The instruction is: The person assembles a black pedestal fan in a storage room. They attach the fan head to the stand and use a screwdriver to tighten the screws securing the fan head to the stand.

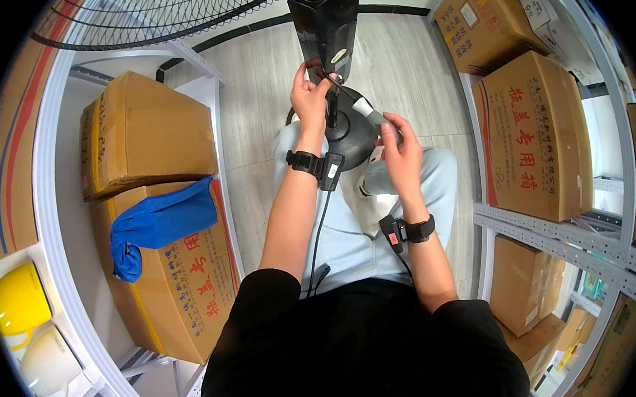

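A black stand fan stands on the floor before me, its post running down to a round black base between my legs. My left hand is closed at the lower end of the fan's dark housing, thumb and fingers pinched together. What they grip is hidden. A thin dark strand passes by the thumb toward the white end of a grey-and-white handheld tool. Around that tool's grey body my right hand is closed, just right of the post. The tool's exact kind does not show.
Part of the fan's wire grille arches at the upper left. Metal shelves flank me. On the left are cardboard boxes, a blue cloth and yellow and white mugs. More boxes fill the right shelf.
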`<state>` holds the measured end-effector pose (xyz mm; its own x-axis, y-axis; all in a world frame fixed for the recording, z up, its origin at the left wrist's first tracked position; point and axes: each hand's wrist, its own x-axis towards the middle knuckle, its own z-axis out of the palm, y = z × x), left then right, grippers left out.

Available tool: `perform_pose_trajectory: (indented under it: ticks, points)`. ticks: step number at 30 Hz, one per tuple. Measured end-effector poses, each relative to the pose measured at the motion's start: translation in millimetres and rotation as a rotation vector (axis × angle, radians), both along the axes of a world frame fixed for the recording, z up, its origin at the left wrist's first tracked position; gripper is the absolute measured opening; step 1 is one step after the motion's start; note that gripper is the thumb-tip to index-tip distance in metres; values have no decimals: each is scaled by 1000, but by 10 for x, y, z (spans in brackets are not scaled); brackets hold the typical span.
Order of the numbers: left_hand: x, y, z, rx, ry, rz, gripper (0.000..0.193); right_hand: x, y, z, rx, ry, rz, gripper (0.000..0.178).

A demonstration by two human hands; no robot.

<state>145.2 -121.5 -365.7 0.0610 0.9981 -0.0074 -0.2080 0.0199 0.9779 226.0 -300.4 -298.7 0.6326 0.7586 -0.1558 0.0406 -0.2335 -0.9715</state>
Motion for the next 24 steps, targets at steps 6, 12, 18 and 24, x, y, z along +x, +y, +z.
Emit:
perform_pose_trajectory:
  ticks: [6,12,18,24]
  points:
    - [21,6,-42,32,-12,9,57,75,-5,-189,182,138,-79,25]
    - [5,-36,47,0,5,8,64,128,3,-114,-24,515,13,33]
    - [17,-17,15,16,0,-2,64,163,8,-322,176,-208,35,41]
    - [3,-34,52,13,-5,6,57,74,8,24,137,713,-17,39]
